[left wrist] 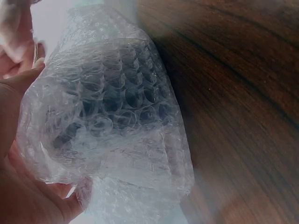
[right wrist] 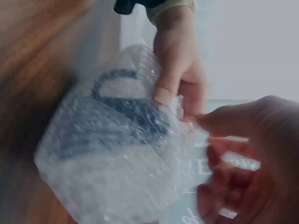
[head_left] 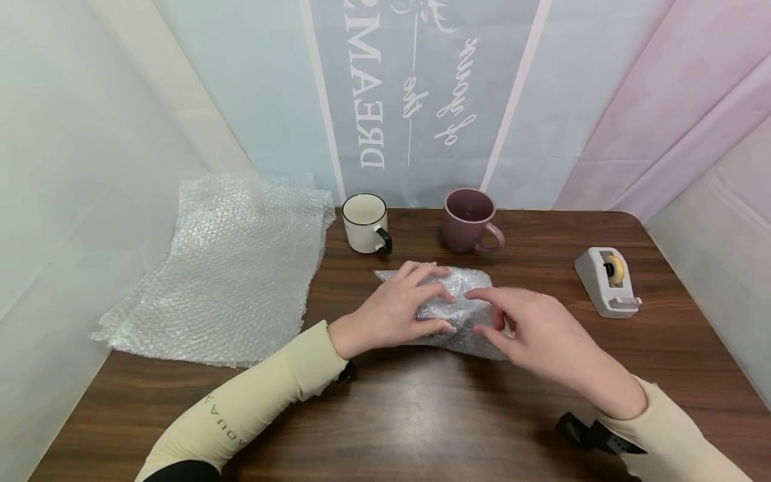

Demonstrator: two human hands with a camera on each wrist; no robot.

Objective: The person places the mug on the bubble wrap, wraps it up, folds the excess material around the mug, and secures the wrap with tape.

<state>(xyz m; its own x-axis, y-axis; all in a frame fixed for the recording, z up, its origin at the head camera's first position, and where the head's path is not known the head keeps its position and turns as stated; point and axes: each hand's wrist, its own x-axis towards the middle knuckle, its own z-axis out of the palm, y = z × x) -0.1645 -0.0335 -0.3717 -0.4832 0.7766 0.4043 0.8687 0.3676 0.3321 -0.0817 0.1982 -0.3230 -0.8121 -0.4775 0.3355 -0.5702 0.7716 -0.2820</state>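
Note:
A bubble-wrapped mug lies on the table in front of me. Through the wrap, a dark body and a curved dark handle show in the right wrist view. My left hand holds the bundle from the left, fingers bent over its top and thumb on the near side. At the bundle's right end is my right hand, index finger and thumb apart and the other fingers bent. Blur in the right wrist view hides whether its fingertips touch the plastic; nothing is visibly pinched between them.
Sheets of bubble wrap lie at the left. Behind the bundle stand a white mug with a black handle and a mauve mug. A white tape dispenser sits at the right. A printed cloth hangs behind the table.

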